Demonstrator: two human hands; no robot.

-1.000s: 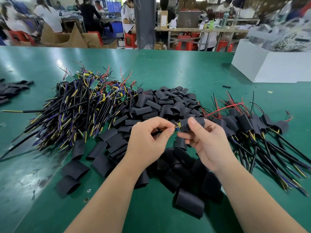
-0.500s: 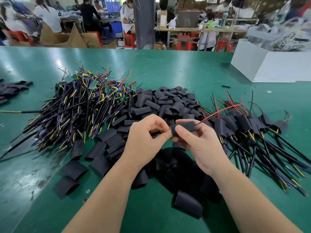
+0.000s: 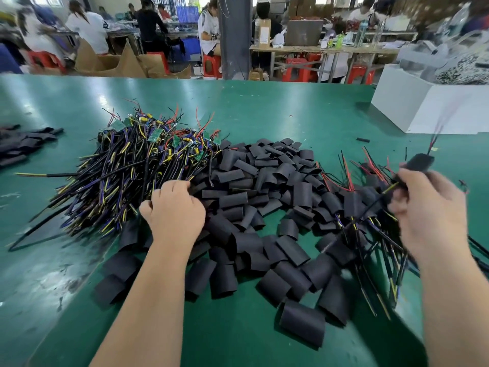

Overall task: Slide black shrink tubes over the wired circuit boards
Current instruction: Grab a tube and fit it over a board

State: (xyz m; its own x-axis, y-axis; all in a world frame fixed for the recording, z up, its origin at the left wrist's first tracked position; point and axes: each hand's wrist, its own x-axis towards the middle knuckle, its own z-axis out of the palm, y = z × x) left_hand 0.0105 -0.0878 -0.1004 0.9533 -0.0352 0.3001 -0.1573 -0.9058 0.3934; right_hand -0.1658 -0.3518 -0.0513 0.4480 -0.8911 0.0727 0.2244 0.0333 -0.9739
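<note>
Fig.: R hand [image 3: 434,207], blurred, closed on a sleeved board [image 3: 420,161] w/ wires, above the done pile [image 3: 370,207] at right. L hand [image 3: 174,207] curled at the edge of the bare boards [image 3: 148,154]; contents can't be told. Loose tubes [image 3: 264,207] lie between. Best practice: drop the piece wires-aligned; pick one board only. Hidden: L fingertips; R grip detail smeared by blur.
</note>
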